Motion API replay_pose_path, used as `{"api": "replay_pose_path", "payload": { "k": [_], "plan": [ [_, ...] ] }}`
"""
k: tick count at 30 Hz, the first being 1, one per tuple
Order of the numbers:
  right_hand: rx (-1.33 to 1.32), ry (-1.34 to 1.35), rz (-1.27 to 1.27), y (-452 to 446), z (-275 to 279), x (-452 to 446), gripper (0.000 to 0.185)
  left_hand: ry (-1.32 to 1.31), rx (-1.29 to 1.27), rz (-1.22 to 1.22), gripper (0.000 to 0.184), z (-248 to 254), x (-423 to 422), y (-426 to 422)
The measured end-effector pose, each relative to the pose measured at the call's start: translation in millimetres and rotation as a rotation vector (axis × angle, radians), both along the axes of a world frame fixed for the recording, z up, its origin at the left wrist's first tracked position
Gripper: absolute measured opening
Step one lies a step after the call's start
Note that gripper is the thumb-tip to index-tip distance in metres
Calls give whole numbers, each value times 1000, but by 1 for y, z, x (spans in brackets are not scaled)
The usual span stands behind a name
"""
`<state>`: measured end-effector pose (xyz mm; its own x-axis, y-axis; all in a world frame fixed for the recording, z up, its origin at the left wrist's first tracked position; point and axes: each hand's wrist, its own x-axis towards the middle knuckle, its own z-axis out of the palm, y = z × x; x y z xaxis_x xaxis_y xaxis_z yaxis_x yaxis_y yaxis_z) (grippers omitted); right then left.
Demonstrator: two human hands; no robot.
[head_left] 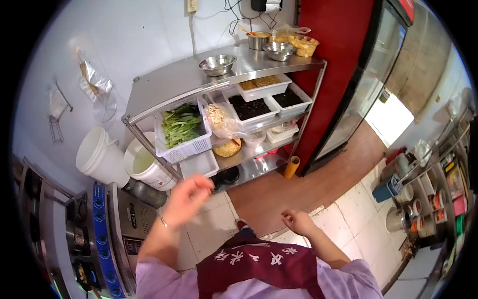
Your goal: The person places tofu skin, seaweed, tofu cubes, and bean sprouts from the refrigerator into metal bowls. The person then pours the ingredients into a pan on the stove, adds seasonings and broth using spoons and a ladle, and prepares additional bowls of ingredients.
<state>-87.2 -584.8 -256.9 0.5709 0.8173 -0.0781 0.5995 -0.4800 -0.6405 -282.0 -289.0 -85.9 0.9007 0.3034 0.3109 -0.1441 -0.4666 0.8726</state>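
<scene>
My left hand (pixel 193 195) is raised in front of the steel shelf unit, with its fingers loosely bent, somewhat blurred and nothing visible in them. In this view it is just below a shallow white tray (pixel 200 163) on the lower shelf. A bangle circles the left wrist. My right hand (pixel 297 222) hovers over the floor beside my dark red apron (pixel 256 264), fingers half curled and apart, holding nothing that I can see. Above the left hand, a white basket (pixel 186 151) of green leafy vegetables (pixel 183 125) stands next to a plastic bag of pale pieces (pixel 221 119).
Metal bowls (pixel 217 65) stand on the shelf unit's top (pixel 169 82). White buckets (pixel 102 157) and a blue-panelled stove (pixel 102 239) are at left. A red glass-door fridge (pixel 331 74) is at right, with an orange cylinder (pixel 292 167) near its base. Loaded shelves line the far right.
</scene>
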Motion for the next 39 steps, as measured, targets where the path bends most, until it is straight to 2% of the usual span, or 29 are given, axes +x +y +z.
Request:
{"api": "replay_pose_path", "payload": {
  "k": [1,3,6,8,9,11,12,14,16,19,21,23,24,25,26,27,29,30,31,32,33,34,35,36,37,38,39],
  "plan": [
    [-29,-12,16,8,1,13,23,35,-136,153,14,2,22,21],
    [-13,-25,40,27,5,45,23,-93,-253,246,17,30,79,64],
    [3,-39,41,56,10,94,23,-160,-414,277,33,58,163,146],
    [6,-39,20,74,15,126,24,-152,-267,449,42,72,216,194],
    [15,-30,23,81,16,140,24,-143,-273,447,42,77,240,215],
    [26,-20,19,92,17,168,24,-3,-182,615,44,83,280,250],
    [24,-7,-6,96,18,182,25,1,-184,610,44,84,295,266],
    [13,12,-32,97,19,208,25,283,-337,388,37,83,317,289],
    [40,46,-98,96,17,230,25,335,-312,442,34,74,328,298],
    [-64,59,-23,92,16,280,23,369,-326,496,23,67,332,301],
    [18,24,-25,104,7,329,23,260,-388,567,17,65,327,298],
    [154,-58,28,132,13,380,20,109,-480,588,20,72,307,274],
    [244,-6,62,152,16,404,18,-2,-505,612,26,66,291,270],
    [253,-116,113,177,25,426,19,-112,-521,637,33,61,275,261],
    [271,-184,134,202,23,448,19,-126,-514,613,40,66,262,235],
    [321,-264,225,227,46,458,22,-142,-504,583,48,70,250,204],
    [543,-426,362,285,49,495,22,-108,-622,800,48,73,251,132],
    [531,-434,332,311,54,505,20,-114,-708,834,46,64,251,106],
    [314,-461,263,334,68,508,19,-122,-796,867,44,54,249,84],
    [272,-580,265,365,58,521,15,-74,-775,917,41,35,242,70],
    [626,-621,257,400,55,529,17,-24,-756,967,38,6,233,59],
    [958,-702,255,435,53,536,20,18,-548,899,36,-62,207,55],
    [916,-716,247,457,46,543,20,214,-293,851,35,-86,204,47],
    [666,-686,243,468,40,545,20,377,-22,804,33,-94,213,36],
    [306,-640,251,477,32,546,20,693,295,755,32,-104,226,20],
    [20,-600,285,488,24,545,21,368,-429,880,33,-118,252,12],
    [-140,-590,323,496,14,545,21,-24,-1133,925,35,-133,275,8]
  ]
}}
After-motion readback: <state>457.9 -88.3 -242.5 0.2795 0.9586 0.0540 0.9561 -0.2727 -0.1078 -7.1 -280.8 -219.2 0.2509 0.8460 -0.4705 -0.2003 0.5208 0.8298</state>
